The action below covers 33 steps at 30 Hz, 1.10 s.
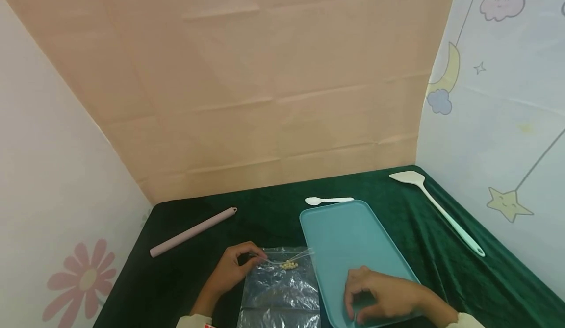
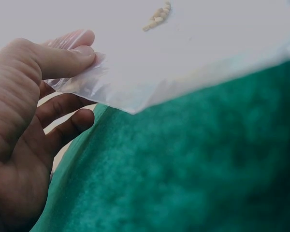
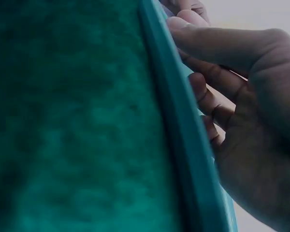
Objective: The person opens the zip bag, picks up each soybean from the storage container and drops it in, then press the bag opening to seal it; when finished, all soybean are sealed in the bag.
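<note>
My left hand [image 1: 236,267] pinches the upper left edge of a clear zip bag [image 1: 278,293] between thumb and fingers. The bag lies flat, its mouth slightly parted. A small cluster of pale-yellow, bean-like pieces [image 1: 289,265] sits near that mouth; the left wrist view shows the same pieces [image 2: 157,17] beyond the held corner. My right hand [image 1: 384,293] is over the near end of a blue tray [image 1: 348,239], fingers bent downward, thumb and forefinger tips slightly apart. In the right wrist view, the tray rim [image 3: 183,121] runs beside the fingers; nothing shows between them.
A pink rolling pin [image 1: 194,232] lies at the left on the dark green cloth [image 1: 265,210]. Behind the tray is a white spoon [image 1: 328,200]. A long-handled white spatula [image 1: 437,205] rests at the right. Walls stand behind and on both sides.
</note>
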### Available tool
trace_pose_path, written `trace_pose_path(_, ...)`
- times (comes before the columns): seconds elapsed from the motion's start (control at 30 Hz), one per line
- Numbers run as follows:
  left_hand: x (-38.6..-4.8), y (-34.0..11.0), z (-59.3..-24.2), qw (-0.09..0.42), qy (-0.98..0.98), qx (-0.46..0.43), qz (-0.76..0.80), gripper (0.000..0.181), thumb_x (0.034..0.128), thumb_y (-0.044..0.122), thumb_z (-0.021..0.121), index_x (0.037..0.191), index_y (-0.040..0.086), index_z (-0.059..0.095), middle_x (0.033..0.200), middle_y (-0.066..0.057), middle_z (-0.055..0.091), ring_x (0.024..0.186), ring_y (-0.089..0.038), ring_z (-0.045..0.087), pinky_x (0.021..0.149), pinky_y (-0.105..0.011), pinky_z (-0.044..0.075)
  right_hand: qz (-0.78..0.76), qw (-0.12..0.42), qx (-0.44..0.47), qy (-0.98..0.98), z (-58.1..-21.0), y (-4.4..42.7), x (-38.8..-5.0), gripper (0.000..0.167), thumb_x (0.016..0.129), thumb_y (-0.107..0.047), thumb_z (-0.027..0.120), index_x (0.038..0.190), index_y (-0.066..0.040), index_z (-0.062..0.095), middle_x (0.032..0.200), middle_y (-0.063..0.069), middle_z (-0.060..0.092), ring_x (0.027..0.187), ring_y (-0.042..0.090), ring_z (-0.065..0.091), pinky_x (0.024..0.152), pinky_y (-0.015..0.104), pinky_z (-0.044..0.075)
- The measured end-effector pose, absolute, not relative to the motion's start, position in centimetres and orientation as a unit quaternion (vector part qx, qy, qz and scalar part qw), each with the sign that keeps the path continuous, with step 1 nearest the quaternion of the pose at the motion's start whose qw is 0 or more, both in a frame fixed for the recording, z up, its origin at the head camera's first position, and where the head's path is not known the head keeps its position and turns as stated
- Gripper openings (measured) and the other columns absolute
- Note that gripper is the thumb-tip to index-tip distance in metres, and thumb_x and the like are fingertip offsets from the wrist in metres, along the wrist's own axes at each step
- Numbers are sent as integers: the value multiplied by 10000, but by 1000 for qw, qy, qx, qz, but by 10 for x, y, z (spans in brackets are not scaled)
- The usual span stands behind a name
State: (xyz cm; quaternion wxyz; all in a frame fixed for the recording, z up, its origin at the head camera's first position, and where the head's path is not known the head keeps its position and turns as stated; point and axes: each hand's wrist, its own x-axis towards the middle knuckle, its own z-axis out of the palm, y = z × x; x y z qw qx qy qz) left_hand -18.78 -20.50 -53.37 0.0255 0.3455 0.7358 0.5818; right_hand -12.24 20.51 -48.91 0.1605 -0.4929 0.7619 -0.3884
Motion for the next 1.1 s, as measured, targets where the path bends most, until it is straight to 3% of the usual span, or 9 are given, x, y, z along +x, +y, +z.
trace_pose_path(0.3,-187,-206,-535,23,735,347,582,177,965,35,653,1102,127,718,1031,-56,710,898,-237,663,741,-339,523,-377,144,-490,773,-496,207,-117,194,877,-262,763,1021,-362,679,1000,-223,608,968,-14,506,874,224,348)
trace_pose_path(0.63,-188,-206,-535,27,739,338,582,166,962,52,663,1089,138,726,1043,-48,713,950,-219,659,782,-353,516,-325,48,-415,849,-500,216,-126,172,892,-354,749,996,-413,625,953,-284,594,907,-25,496,850,289,285)
trace_pose_path(0.83,-189,-206,-535,25,743,338,578,152,962,75,670,1085,142,728,1043,-41,714,953,-212,655,774,-349,508,-308,33,-367,877,-493,208,-138,160,888,-359,756,946,-425,622,900,-296,583,862,-8,489,852,326,254)
trace_pose_path(0.97,-190,-206,-535,29,741,335,581,154,959,65,671,1081,140,726,1041,-43,714,961,-210,656,789,-345,504,-324,10,-321,890,-484,192,-154,158,890,-321,765,935,-407,640,889,-277,588,864,27,517,845,376,295)
trace_pose_path(1.1,-190,-206,-536,29,736,341,584,168,953,27,665,1081,120,721,1038,-61,712,950,-221,657,777,-343,506,-367,-7,-273,889,-475,165,-171,136,897,-271,770,941,-354,672,905,-243,630,873,83,557,812,371,416)
